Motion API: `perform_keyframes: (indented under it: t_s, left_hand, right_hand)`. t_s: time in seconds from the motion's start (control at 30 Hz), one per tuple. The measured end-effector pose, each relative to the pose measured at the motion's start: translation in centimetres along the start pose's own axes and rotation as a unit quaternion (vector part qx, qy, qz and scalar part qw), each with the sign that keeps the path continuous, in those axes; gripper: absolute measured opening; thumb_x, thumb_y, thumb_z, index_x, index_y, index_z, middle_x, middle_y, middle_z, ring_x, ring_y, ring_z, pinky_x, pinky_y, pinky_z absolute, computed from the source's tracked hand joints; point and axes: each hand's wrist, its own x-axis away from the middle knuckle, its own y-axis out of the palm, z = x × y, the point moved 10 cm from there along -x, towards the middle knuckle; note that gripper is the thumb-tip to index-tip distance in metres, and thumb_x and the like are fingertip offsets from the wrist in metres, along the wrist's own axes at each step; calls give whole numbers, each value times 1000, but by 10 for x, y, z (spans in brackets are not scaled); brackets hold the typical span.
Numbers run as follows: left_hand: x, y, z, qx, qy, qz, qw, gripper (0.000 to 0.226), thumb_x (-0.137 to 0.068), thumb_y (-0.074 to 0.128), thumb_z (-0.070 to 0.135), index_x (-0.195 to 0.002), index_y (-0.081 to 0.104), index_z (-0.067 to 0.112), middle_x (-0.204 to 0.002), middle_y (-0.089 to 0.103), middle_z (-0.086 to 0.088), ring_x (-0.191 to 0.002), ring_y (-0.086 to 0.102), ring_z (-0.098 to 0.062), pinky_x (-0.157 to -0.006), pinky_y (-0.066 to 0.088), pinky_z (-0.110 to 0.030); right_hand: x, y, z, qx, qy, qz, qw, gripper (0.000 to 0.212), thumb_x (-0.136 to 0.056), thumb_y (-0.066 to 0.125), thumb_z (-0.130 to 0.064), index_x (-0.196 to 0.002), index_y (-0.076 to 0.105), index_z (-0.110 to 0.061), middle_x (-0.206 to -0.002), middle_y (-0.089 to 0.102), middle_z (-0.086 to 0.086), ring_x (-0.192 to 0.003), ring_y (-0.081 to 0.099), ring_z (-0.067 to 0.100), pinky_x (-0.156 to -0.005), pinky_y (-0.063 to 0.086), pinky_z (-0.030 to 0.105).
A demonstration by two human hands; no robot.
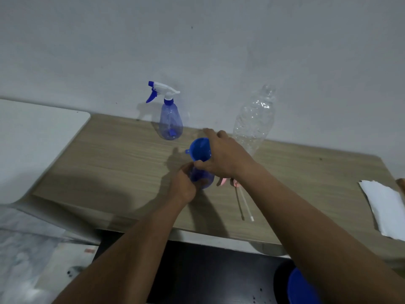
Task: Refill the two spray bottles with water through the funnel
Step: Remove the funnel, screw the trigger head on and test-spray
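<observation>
1. Much of the near spray bottle (202,177) is hidden by the two hands, so only part of its blue body is seen. It stands on the table (109,163), near the middle.
2. The neck of that bottle and the thin end of the funnel (198,150) are covered by fingers, so how they meet cannot be told.
3. A pink thing (224,181) is seen under the right wrist, mostly hidden. A thin white tube (245,204) is stretched out from it toward the near edge of the table.
4. A round blue thing (301,286) is cut off at the bottom edge and is too dark to name.
5. A white paper (383,209) is laid at the right end of the table and is cut off by the picture's side.
6. The left hand (183,183) is closed around the near spray bottle, low on its left side.
7. The right hand (221,156) is curled around the blue funnel, with the thumb pressed near the bottle's top.
8. The funnel is held upright, with its wide mouth pointed up.
9. The far spray bottle (169,119) is stood upright by the wall (197,51), well apart from the hands. Its sprayer top (161,89) is on, with the nozzle pointed left.
10. A clear crinkled plastic bottle (254,119) is stood by the wall, just behind the right hand, tilted a little to the right.
</observation>
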Motion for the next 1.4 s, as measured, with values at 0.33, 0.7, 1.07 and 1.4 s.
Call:
perform_keyframes:
  t_s: [0.33,0.7,1.07,1.4]
  left_hand:
    - [2,2,-6,27,-3,-21,999,46,-77,81,2,-112,59,21,-106,64,3,-94,63,-12,-77,55,-20]
    - [3,-16,-4,6,38,1,999,48,-66,88,19,-108,67,29,-100,74,5,-95,69,-19,-85,55,-35]
    - [5,-32,-12,26,64,3,998,41,-71,87,13,-106,67,20,-98,71,3,-89,66,-13,-77,49,-28]
    - [3,-35,-11,52,81,-1,995,51,-69,87,3,-115,69,16,-98,72,12,-87,66,3,-81,54,-19]
  right_hand:
    - [-11,7,-7,34,-20,-83,996,76,-73,80,-52,-135,52,-19,-124,43,3,-96,55,23,-83,50,34]
    - [-27,-40,10,-104,29,-46,993,62,-74,76,-43,-123,41,-29,-115,45,4,-88,58,21,-66,45,29]
    - [-54,22,47,-288,100,43,952,65,-66,88,-24,-118,50,-19,-112,56,3,-88,60,16,-64,46,23]
    - [-72,105,79,-200,149,2,968,69,-82,76,-37,-140,45,-16,-128,61,8,-112,60,29,-87,47,33]
